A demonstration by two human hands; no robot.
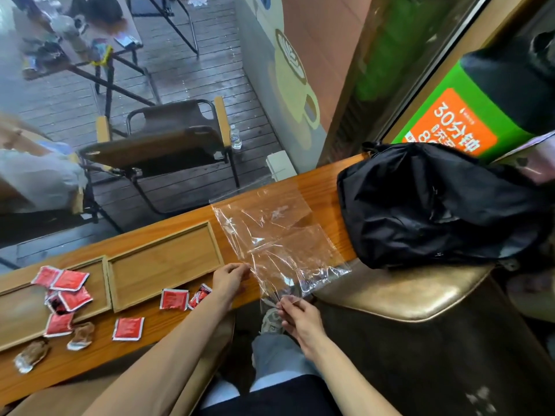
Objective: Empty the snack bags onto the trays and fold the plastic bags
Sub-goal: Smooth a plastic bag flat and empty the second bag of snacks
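A clear plastic bag point(271, 235) lies flat on the narrow wooden counter point(318, 181), its near end hanging over the front edge. My left hand point(229, 279) pinches the bag's left edge. My right hand point(295, 318) grips its near corner below the counter edge. Two shallow wooden trays stand side by side: the right tray point(163, 262) holds nothing, the left tray point(18, 313) carries a few red snack packets point(67, 285). More red packets point(127, 328) and two brown snacks point(81, 336) lie on the counter in front of the trays.
A black bag point(435, 205) fills the counter's right end, touching the clear bag's far side. A gold padded stool point(405, 298) stands at my right. Beyond the glass are a folding chair point(162, 145) and a water bottle point(235, 136) on decking.
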